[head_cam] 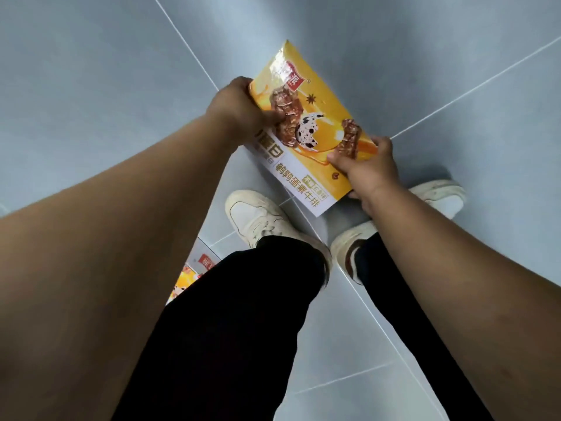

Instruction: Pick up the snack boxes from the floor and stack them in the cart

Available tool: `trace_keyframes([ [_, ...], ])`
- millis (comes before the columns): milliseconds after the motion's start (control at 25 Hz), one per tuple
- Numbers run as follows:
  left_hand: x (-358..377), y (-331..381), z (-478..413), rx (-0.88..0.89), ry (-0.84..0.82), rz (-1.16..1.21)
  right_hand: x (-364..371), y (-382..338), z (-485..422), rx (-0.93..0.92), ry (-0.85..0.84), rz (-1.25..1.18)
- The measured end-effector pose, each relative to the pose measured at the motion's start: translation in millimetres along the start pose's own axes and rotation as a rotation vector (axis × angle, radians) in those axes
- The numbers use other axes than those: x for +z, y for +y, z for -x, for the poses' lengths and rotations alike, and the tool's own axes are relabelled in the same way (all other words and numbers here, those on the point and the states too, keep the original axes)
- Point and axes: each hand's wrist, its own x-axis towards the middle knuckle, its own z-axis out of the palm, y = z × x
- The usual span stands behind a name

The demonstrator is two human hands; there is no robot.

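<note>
Left hand (239, 106) grips the left edge of a yellow snack box (312, 129), thumb pressed on the printed face and fingers curled out of sight behind it, as a person bends over a grey tiled floor (91, 71). Low at the left, a second snack box (189, 276) in the same yellow design lies on the tiles. It is mostly hidden behind the left forearm and a black trouser leg (243, 314), and only a strip with a red logo shows. Just right of it stands the left sneaker (258, 217), off-white and scuffed, its toe pointing away from the camera.

The held box sits at centre, turned diagonally. Its near white corner, printed with Chinese characters, shows between the two shoes, and whether that corner touches the floor cannot be told. The face carries pictures of brown meat pieces and a speckled egg, with a red logo near the far end.

Right hand (368, 171) clasps the box's near-right edge, thumb on top of the face and fingers wrapped underneath. Partly hidden behind that wrist, the right sneaker (440, 196) points off to the right, splayed away from the left one. Pale grout lines cross the tiles diagonally and run in behind the box.
</note>
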Motion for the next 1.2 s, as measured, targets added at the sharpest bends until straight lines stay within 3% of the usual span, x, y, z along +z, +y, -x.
trace_keyframes([
  [240,-7.5,29.9,62.2,0.058,0.107,0.008,-54.3,-15.2,49.0,-0.155,0.135,0.115],
  [400,-56.3,95.8,152.5,0.195,0.220,-0.028,-133.5,-70.2,133.1,-0.308,0.179,0.175],
  [560,-134.3,183.4,259.5,0.408,0.343,-0.046,-219.2,-137.1,242.0,-0.456,0.272,0.125],
  [800,-242.3,303.3,446.8,0.680,0.392,-0.233,-352.3,-207.1,441.0,-0.561,0.518,0.085],
  [960,-287.1,332.4,573.3,0.920,0.503,-0.321,-422.7,-217.1,573.4,-0.620,0.676,0.076],
  [1200,-327.1,364.1,700.8,1.157,0.520,-0.218,-480.4,-205.2,712.5,-0.631,0.843,0.032],
])
